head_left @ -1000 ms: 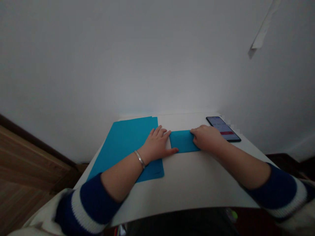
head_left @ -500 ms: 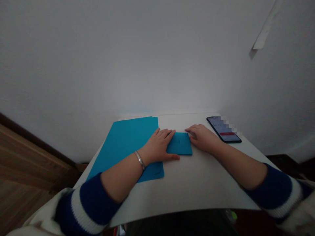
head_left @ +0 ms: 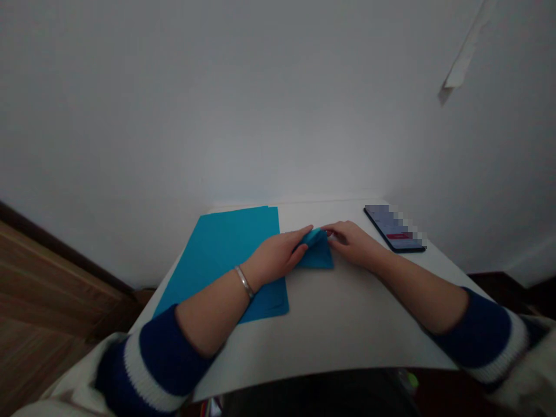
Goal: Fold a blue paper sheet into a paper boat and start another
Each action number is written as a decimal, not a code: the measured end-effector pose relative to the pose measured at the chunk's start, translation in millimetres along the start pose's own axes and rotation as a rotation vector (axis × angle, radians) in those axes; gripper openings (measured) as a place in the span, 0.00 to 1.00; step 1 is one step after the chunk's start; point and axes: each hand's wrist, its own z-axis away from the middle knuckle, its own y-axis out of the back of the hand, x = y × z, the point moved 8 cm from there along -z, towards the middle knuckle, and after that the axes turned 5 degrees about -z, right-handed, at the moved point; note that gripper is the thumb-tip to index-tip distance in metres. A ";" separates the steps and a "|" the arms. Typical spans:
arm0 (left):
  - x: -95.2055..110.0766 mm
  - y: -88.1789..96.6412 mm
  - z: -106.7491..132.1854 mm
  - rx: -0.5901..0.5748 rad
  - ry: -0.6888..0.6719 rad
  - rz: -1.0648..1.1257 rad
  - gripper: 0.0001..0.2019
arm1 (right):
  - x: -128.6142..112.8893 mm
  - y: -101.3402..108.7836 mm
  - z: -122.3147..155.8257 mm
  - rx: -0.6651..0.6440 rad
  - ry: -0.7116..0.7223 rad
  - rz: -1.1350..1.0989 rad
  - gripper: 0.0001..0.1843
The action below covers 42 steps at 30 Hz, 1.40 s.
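Note:
A small folded piece of blue paper (head_left: 319,258) is on the white table between my hands, its upper layer lifted and bent up. My left hand (head_left: 282,252) pinches the raised flap at its left side, thumb in front and fingers behind. At the top right corner, my right hand (head_left: 350,240) grips the paper between thumb and forefinger. Large blue sheets of paper (head_left: 230,243) lie flat in a stack beneath and left of my left forearm, partly covered by it.
A phone (head_left: 395,231) with a lit screen lies at the table's right side. The white table (head_left: 347,324) stands against a wall (head_left: 278,116). Wooden panelling (head_left: 47,301) is at lower left. A paper strip (head_left: 463,58) hangs on the wall at upper right.
The small folded paper lay flat before; now its upper layer is lifted. My left hand has gone from resting spread on it to pinching the flap. My right hand has shifted slightly left.

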 end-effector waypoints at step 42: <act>-8.6 2.4 0.6 0.027 0.134 -0.338 0.29 | -32.1 9.3 6.0 -0.042 0.001 0.425 0.11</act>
